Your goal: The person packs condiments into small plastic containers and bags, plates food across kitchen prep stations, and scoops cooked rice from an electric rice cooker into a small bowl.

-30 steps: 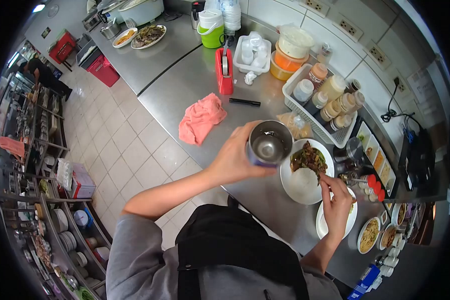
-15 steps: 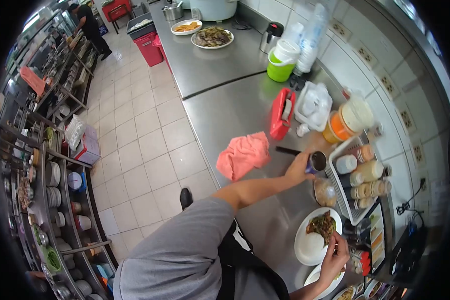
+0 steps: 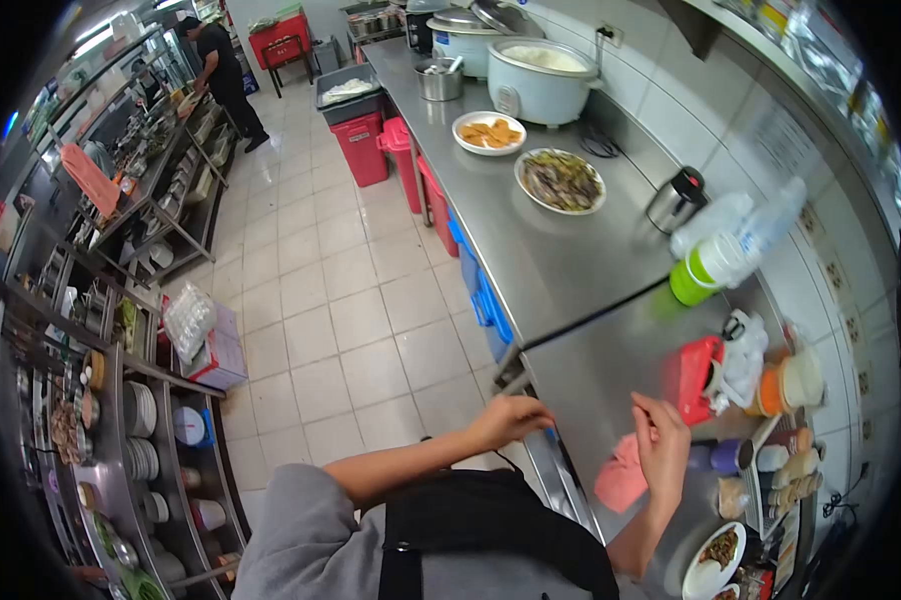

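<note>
My left hand (image 3: 512, 420) is in the air just off the counter's front edge, fingers loosely bent, with nothing seen in it. Above the steel counter (image 3: 611, 355), my right hand (image 3: 661, 440) is raised with its fingers partly bent and apart, also holding nothing visible. A crumpled pink cloth (image 3: 621, 478) lies under and beside the right hand, partly covered by it. To the right stands a purple cylindrical container (image 3: 733, 456), and behind it a red tape dispenser-like object (image 3: 693, 380). A white oval plate with cooked food (image 3: 703, 575) sits near the lower right.
Farther along the counter are a plate of greenish-brown food (image 3: 561, 182), a plate of orange pieces (image 3: 489, 133) and a large rice cooker (image 3: 541, 88). Bottles fill a white basket (image 3: 761, 435). Bins (image 3: 359, 150) stand beside the tiled floor (image 3: 346, 330). Another person (image 3: 229, 75) works far left.
My left hand has let go of the purple container and drawn back to the counter edge. My right hand has lifted away from the food plate. The view has swung toward the far counter.
</note>
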Motion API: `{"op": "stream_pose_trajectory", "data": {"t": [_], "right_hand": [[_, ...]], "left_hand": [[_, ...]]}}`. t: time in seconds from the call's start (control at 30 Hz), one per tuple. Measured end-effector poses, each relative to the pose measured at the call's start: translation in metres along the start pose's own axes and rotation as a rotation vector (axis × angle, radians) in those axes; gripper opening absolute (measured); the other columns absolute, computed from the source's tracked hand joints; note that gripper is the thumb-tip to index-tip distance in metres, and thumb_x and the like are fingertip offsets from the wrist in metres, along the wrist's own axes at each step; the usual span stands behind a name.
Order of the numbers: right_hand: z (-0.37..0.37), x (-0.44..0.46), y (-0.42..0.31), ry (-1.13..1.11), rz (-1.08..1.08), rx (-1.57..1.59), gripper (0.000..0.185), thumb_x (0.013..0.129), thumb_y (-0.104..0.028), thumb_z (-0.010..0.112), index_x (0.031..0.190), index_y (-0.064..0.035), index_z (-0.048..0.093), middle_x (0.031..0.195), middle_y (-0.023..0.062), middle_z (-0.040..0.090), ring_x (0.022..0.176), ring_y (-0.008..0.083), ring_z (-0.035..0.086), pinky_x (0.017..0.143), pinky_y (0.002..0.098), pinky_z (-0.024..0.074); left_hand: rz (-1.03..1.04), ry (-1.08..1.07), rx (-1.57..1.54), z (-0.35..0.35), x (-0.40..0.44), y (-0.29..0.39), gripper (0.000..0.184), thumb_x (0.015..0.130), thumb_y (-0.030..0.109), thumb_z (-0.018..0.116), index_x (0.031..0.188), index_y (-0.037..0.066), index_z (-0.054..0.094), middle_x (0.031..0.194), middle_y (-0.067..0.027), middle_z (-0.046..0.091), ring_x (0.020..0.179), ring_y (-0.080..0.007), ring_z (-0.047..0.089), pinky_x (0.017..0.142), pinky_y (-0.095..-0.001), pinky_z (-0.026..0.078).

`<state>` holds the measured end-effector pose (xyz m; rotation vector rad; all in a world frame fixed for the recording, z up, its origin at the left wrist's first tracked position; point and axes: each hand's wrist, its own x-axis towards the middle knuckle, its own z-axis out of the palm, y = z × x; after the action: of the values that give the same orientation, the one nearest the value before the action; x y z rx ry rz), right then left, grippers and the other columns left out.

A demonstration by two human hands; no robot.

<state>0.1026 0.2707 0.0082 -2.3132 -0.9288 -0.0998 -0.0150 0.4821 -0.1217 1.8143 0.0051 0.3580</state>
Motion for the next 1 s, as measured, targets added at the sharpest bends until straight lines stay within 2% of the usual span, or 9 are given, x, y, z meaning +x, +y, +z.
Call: {"op": "stream_pose_trajectory", "data": {"t": [0.17, 0.37, 0.43, 0.53, 0.6, 0.63, 0.67, 0.77, 1.0], "right_hand": [[0.093, 0.124, -0.072, -0.078, -0.121, 0.055, 0.015, 0.086, -0.008, 0.064, 0.1, -0.0042, 0.069, 0.09, 0.0122, 0.067, 0.082, 0.0308, 0.064, 0.072, 0.0386, 0.0503], [0.208, 0.265, -0.108, -0.196, -0.185, 0.007, 0.015, 0.088, -0.013, 0.063, 0.099, -0.0055, 0.068, 0.089, 0.0108, 0.067, 0.084, 0.0305, 0.064, 0.073, 0.0393, 0.05], [0.245, 0.323, -0.117, -0.23, -0.241, 0.009, 0.014, 0.088, -0.014, 0.063, 0.098, -0.0057, 0.068, 0.089, 0.0107, 0.067, 0.085, 0.0306, 0.064, 0.073, 0.0396, 0.0501], [0.297, 0.43, -0.154, -0.305, -0.301, 0.019, 0.014, 0.088, -0.014, 0.063, 0.098, -0.0059, 0.068, 0.09, 0.0107, 0.066, 0.086, 0.0307, 0.063, 0.074, 0.0404, 0.0502], [0.328, 0.5, -0.183, -0.251, -0.465, 0.032, 0.015, 0.088, -0.016, 0.063, 0.099, -0.0067, 0.068, 0.089, 0.0103, 0.065, 0.087, 0.0304, 0.063, 0.074, 0.0409, 0.0502], [0.343, 0.532, -0.198, -0.253, -0.465, 0.031, 0.015, 0.088, -0.016, 0.063, 0.099, -0.0067, 0.068, 0.089, 0.0103, 0.065, 0.087, 0.0304, 0.063, 0.074, 0.0409, 0.0502], [0.358, 0.562, -0.213, -0.267, -0.542, 0.022, 0.016, 0.087, -0.016, 0.063, 0.1, -0.0072, 0.068, 0.088, 0.0101, 0.064, 0.086, 0.0301, 0.063, 0.074, 0.0408, 0.0503], [0.398, 0.643, -0.258, -0.312, -0.656, -0.013, 0.017, 0.086, -0.016, 0.063, 0.101, -0.0085, 0.067, 0.087, 0.0091, 0.063, 0.085, 0.0292, 0.063, 0.074, 0.0403, 0.0507], [0.449, 0.781, -0.297, -0.33, -0.618, -0.133, 0.02, 0.087, -0.019, 0.064, 0.105, -0.0109, 0.069, 0.096, 0.0083, 0.068, 0.089, 0.0284, 0.064, 0.075, 0.0392, 0.0525]], "left_hand": [[-0.044, 0.378, 0.311, -0.172, 0.048, -0.059, 0.023, 0.092, 0.023, 0.066, 0.08, 0.004, 0.066, 0.059, -0.0098, 0.061, 0.048, -0.0171, 0.055, 0.048, -0.0311, 0.044], [-0.372, 0.694, 0.663, -0.382, 0.056, -0.231, 0.035, 0.093, 0.037, 0.06, 0.079, 0.006, 0.062, 0.064, -0.0156, 0.062, 0.055, -0.0342, 0.06, 0.05, -0.0437, 0.045], [-0.835, 0.584, 0.792, -0.44, 0.009, -0.291, 0.047, 0.091, 0.05, 0.056, 0.083, 0.005, 0.065, 0.072, -0.0191, 0.065, 0.068, -0.0383, 0.064, 0.059, -0.0481, 0.048], [-1.306, 0.561, 0.726, -0.475, -0.163, -0.398, 0.054, 0.09, 0.051, 0.05, 0.114, 0.005, 0.065, 0.12, -0.0224, 0.062, 0.114, -0.0409, 0.056, 0.096, -0.048, 0.045], [-1.458, 0.004, 0.902, -0.476, -0.25, -0.393, 0.028, 0.087, 0.026, 0.051, 0.093, 0.008, 0.073, 0.098, -0.0204, 0.069, 0.091, -0.0371, 0.067, 0.078, -0.0486, 0.053], [-1.192, -0.078, 1.152, -0.465, -0.275, -0.365, 0.022, 0.081, 0.019, 0.054, 0.076, 0.009, 0.073, 0.08, -0.0172, 0.07, 0.074, -0.0338, 0.069, 0.065, -0.0477, 0.054], [-1.167, 0.188, 1.065, -0.454, -0.283, -0.341, 0.023, 0.081, 0.016, 0.054, 0.07, 0.009, 0.073, 0.071, -0.0145, 0.069, 0.065, -0.0316, 0.069, 0.059, -0.0452, 0.054], [-1.807, 0.398, 0.213, -0.453, -0.29, -0.323, 0.018, 0.079, 0.014, 0.058, 0.068, 0.01, 0.072, 0.067, -0.0121, 0.068, 0.061, -0.0316, 0.067, 0.058, -0.0438, 0.053], [-1.59, 0.319, 0.296, -0.641, -0.182, -0.437, 0.014, 0.079, 0.018, 0.062, 0.078, 0.007, 0.071, 0.073, -0.0122, 0.069, 0.066, -0.0298, 0.068, 0.062, -0.0426, 0.053]]}}
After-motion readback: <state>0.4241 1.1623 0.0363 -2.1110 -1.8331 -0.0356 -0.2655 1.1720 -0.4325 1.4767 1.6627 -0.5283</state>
